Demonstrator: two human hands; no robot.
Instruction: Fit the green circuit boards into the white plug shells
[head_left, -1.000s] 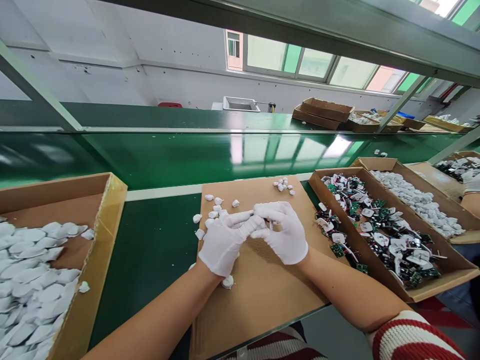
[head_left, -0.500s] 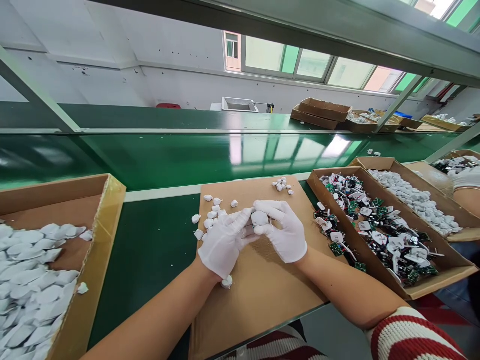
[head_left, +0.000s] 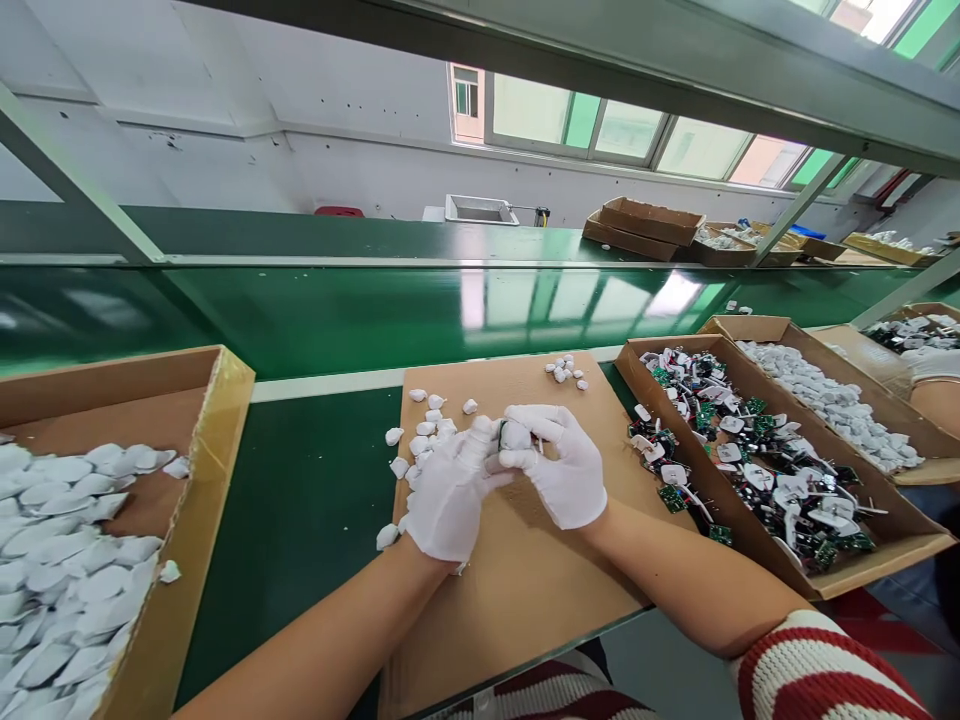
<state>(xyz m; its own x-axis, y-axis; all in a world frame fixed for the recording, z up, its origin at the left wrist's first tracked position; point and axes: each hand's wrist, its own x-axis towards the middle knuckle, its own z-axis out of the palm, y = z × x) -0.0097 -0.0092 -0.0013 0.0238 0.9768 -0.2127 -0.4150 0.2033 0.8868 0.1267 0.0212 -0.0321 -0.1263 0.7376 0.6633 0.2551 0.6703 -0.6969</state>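
Green counter [head_left: 300, 500]: brown sheet [head_left: 525, 580] by near edge | box [head_left: 885, 567] of wired bits lay right | left hand [head_left: 450, 495], right hand [head_left: 566, 470]: fingers narrow, holding small white part [head_left: 515, 436] above sheet | soft pinch, dark rim kept in sight, seemed best
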